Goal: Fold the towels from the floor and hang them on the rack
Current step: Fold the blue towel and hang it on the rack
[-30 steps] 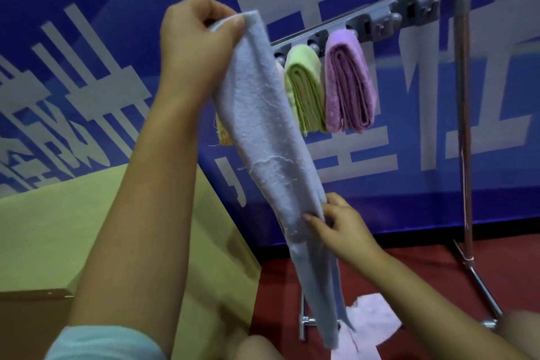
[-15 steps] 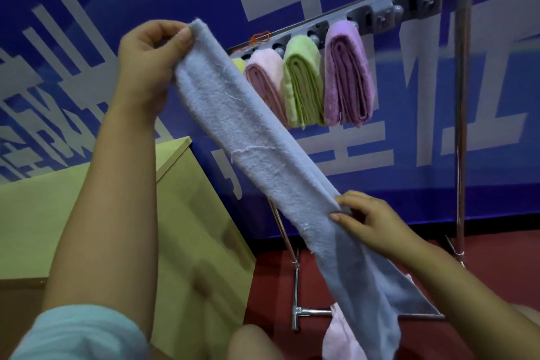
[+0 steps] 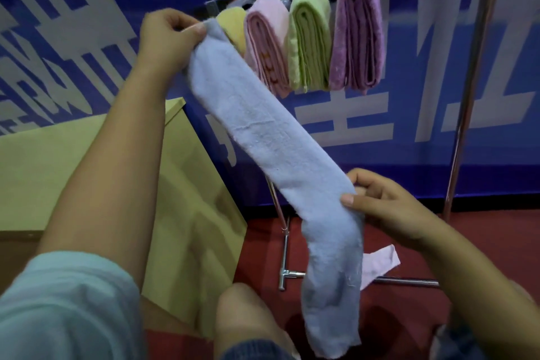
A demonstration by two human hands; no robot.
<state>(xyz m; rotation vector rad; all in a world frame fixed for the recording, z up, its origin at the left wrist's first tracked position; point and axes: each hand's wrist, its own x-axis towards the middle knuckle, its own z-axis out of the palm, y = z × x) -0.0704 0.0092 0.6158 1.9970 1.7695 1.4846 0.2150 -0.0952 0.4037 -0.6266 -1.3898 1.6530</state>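
A long light-blue towel (image 3: 263,137), folded into a narrow strip, stretches diagonally across the middle. My left hand (image 3: 166,35) pinches its upper end, close to the rack. My right hand (image 3: 380,202) grips the strip lower down, and the loose tail hangs below it toward the floor. On the metal rack (image 3: 473,73) behind hang folded towels: yellow (image 3: 233,26), pink (image 3: 266,44), green (image 3: 309,35) and purple (image 3: 358,32). A pale pink towel (image 3: 377,264) lies on the red floor, partly hidden by the blue one.
A yellow-green box (image 3: 58,172) stands at the left, beside the rack's foot (image 3: 285,272). A blue banner with white lettering covers the wall behind. My knees (image 3: 242,318) show at the bottom edge.
My left hand has lowered the towel's top end and moved it left, then back toward the rack. My right hand has slid down the strip and pulled it to the right, so it lies more slanted.
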